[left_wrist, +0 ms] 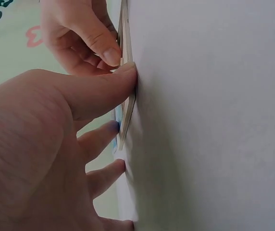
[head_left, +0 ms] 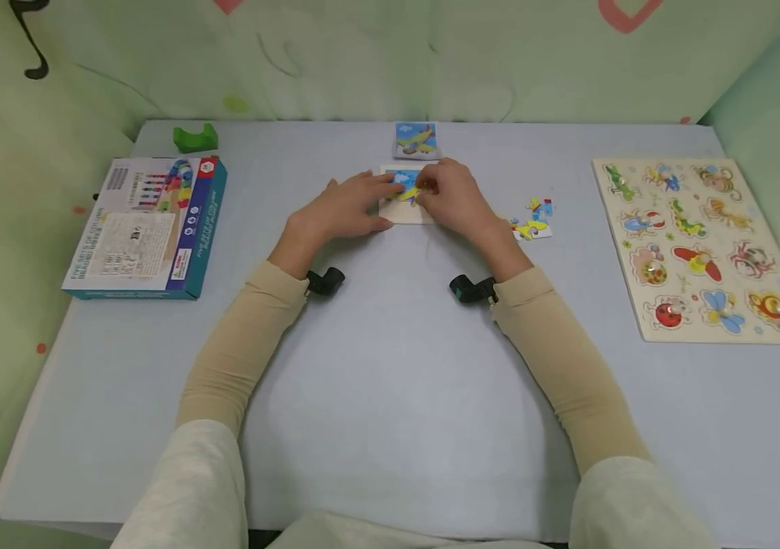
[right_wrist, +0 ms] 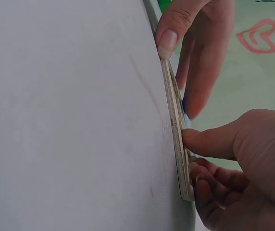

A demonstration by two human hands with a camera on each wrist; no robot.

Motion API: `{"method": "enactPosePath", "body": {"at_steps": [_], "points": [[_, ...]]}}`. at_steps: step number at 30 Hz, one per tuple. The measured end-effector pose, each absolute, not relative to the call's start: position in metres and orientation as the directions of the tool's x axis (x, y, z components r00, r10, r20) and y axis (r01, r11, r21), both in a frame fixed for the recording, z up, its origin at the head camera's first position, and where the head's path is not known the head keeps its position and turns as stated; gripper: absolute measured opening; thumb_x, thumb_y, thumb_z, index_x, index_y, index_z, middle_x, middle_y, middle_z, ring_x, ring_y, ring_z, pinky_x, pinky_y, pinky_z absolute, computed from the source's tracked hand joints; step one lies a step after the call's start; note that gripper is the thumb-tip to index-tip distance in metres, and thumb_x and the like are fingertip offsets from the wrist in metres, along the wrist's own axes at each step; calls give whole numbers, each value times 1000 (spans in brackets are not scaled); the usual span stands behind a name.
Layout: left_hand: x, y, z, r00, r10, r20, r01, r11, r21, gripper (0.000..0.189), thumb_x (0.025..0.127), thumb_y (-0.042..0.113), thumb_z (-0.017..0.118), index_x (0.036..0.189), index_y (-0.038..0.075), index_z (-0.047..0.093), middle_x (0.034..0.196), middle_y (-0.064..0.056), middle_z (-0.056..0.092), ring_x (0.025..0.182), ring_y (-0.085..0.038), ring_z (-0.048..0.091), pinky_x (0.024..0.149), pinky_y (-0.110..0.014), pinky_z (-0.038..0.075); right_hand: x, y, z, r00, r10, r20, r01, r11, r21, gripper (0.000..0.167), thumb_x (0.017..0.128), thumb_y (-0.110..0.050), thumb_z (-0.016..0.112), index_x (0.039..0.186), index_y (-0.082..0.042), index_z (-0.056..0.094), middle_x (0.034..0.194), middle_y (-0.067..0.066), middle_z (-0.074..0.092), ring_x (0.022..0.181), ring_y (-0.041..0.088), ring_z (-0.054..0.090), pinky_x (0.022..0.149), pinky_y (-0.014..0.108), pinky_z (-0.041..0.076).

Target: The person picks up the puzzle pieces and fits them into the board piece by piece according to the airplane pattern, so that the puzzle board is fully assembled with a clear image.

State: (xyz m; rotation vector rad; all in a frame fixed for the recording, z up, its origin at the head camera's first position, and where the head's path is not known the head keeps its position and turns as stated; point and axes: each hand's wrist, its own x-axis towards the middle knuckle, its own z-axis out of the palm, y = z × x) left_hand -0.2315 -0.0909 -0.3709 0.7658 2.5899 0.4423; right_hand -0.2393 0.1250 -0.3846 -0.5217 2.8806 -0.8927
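A small wooden jigsaw tray (head_left: pixel 406 216) lies on the table with part of a plane picture in it, blue sky and yellow wing. My left hand (head_left: pixel 348 204) spreads its fingers across the tray's left side; its thumb (left_wrist: pixel 123 79) presses the near edge. Over the right half, my right hand (head_left: pixel 457 200) has thumb and fingertips curled together at the tray, pinching a jigsaw piece (right_wrist: pixel 191 153) mostly hidden by the fingers. Several loose jigsaw pieces (head_left: pixel 532 226) lie to the right of that hand. A finished-looking plane picture (head_left: pixel 416 141) stands just behind the tray.
At the left lies a boxed toy set (head_left: pixel 139 229), a green curved block (head_left: pixel 195 139) behind it. A wooden insect peg puzzle (head_left: pixel 705 252) covers the table's right side. Curtains with printed shapes close off the back and sides.
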Motion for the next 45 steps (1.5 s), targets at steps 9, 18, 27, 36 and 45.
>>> {"method": "enactPosePath", "body": {"at_steps": [9, 18, 27, 36, 45], "points": [[-225, -83, -375, -775, 548, -316, 433, 823, 367, 66, 100, 48, 52, 158, 35, 23, 169, 7, 11, 157, -28, 5, 116, -75, 6, -233, 129, -390, -940, -341, 15, -283, 753, -593, 25, 92, -9, 60, 112, 2, 69, 104, 19, 64, 94, 29, 53, 86, 42, 45], [-224, -74, -382, -771, 557, -309, 450, 819, 356, 65, 100, 51, 51, 158, 37, 25, 168, 9, 11, 157, -27, 6, 116, -75, 7, -224, 143, -389, -941, -336, -33, -245, 747, -618, 29, 93, -11, 58, 117, 1, 67, 110, 19, 62, 99, 29, 54, 89, 42, 45], [-224, -66, -380, -775, 548, -314, 455, 829, 325, 65, 100, 51, 50, 158, 37, 23, 169, 9, 10, 157, -26, 5, 116, -73, 8, -210, 195, -371, -933, -349, -86, -210, 723, -658, 29, 98, -16, 57, 125, -7, 65, 123, 12, 65, 109, 28, 60, 93, 43, 47], [-227, -75, -378, -788, 534, -306, 442, 837, 322, 66, 100, 52, 50, 158, 35, 25, 169, 7, 12, 157, -27, 6, 116, -74, 9, -196, 238, -370, -977, -205, -55, -118, 741, -661, 31, 98, -16, 57, 127, -9, 65, 122, 11, 66, 107, 20, 58, 88, 30, 46], [-232, -84, -378, -792, 536, -293, 438, 833, 339, 65, 99, 56, 49, 157, 36, 26, 168, 9, 12, 157, -26, 6, 116, -74, 6, -198, 272, -367, -997, -82, -9, -58, 776, -628, 34, 96, -13, 59, 130, -5, 63, 127, 16, 63, 107, 23, 55, 94, 38, 45]]}}
